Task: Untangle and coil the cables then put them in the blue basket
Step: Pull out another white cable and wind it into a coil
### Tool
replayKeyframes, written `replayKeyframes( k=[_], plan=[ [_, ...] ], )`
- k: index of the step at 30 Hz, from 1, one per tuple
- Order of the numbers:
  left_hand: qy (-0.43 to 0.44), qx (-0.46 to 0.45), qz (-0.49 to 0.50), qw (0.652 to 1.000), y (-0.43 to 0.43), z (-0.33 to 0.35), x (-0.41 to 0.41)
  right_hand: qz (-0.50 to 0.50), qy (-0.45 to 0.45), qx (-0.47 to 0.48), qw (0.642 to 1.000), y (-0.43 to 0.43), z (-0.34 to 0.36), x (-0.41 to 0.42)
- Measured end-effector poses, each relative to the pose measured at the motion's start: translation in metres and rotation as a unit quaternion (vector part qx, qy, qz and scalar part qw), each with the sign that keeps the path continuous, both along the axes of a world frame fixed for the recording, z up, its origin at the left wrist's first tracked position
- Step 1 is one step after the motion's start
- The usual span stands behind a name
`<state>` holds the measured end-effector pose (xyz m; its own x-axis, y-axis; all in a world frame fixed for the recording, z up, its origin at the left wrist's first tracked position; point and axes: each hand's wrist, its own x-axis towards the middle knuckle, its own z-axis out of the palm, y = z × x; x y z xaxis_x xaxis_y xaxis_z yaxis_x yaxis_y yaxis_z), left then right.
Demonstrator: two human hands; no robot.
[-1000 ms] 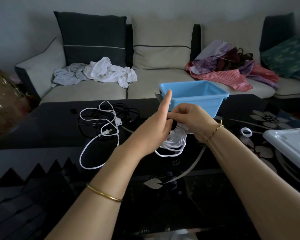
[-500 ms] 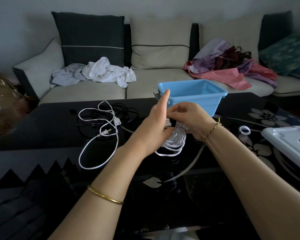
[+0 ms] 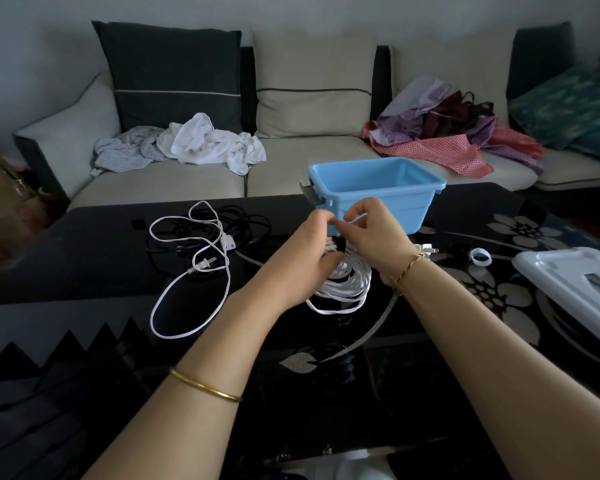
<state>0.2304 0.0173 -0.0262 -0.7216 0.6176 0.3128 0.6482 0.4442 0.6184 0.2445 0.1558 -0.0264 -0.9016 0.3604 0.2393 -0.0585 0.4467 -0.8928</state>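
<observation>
White cable coil [image 3: 347, 285] hangs between both hands just above the black glass coffee table [image 3: 101, 258], directly in front of the blue basket [image 3: 395, 206], which looks empty as far as its inside shows. The left hand [image 3: 305, 251] has its fingers curled round the upper part of the bundle. The right hand [image 3: 374, 237] pinches a single white strand at the top, drawn taut across towards the left fingertips. The lower loops sag free, and one hangs lower than the rest.

The step in hand appears to be binding the coil with its own tail. To do it well, the left hand should clamp the loops flat together so none slips out. The right hand should carry the strand round the waist of the bundle under steady tension, laying each turn beside the last. The end then wants tucking through a loop, or the bundle is likely to spring open once dropped. The low loop should be gathered in first. What seems to be a plug [image 3: 426, 250] lies on the table past the right wrist; whether it belongs to this cable cannot be told.

A loose white cable [image 3: 191, 299] with its plug and a tangled black cable [image 3: 250, 223] lie on the table to the left, not yet coiled.
</observation>
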Motion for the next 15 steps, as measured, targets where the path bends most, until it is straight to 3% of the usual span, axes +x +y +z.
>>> replayKeyframes(
  k=[5, 9, 12, 15],
  plan=[
    [-0.014, -0.042, 0.014, 0.999, 0.005, -0.009, -0.001, 0.013, -0.078, -0.086, 0.993, 0.012, -0.011, 0.015],
    [-0.068, -0.050, 0.026, 0.996, 0.015, -0.016, 0.000, 0.130, -0.157, -0.226, 0.953, 0.029, -0.019, 0.039],
    [-0.111, -0.049, 0.029, 0.992, 0.028, -0.023, 0.001, 0.181, -0.173, -0.174, 0.952, 0.048, -0.027, 0.049],
    [-0.179, 0.000, 0.014, 0.984, 0.044, -0.027, 0.006, 0.152, -0.189, -0.109, 0.964, 0.060, -0.027, 0.053]
  ],
)
